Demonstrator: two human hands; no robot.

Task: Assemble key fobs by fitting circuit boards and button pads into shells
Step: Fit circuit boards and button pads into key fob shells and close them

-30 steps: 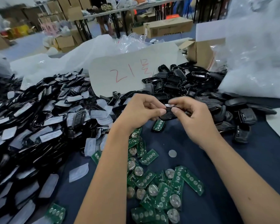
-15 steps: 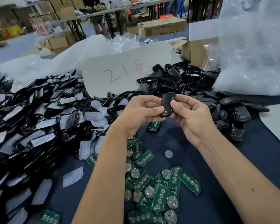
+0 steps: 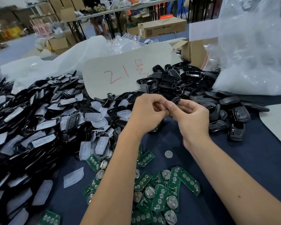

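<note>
1. Hands meet above the table's [image 3: 258, 159] middle: left hand [image 3: 146, 114] and right hand [image 3: 191, 117] both pinch one black key fob shell [image 3: 175, 100] between curled fingertips.
2. Green circuit boards [image 3: 159, 189] lie scattered near the table's front edge.
3. White card [image 3: 128, 73] toward the back edge carries red handwriting, "21" plus an unclear character.

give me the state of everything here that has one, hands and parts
left hand: fingers curled, pinching at the fob with the right
right hand: holds the black key fob
key fob: held above the table, mostly hidden by fingers
circuit boards: loose heap on the blue table
button pads: scattered over the left shell pile
empty shells: open, piled behind the hands
coin cell: lying alone, flat
</note>
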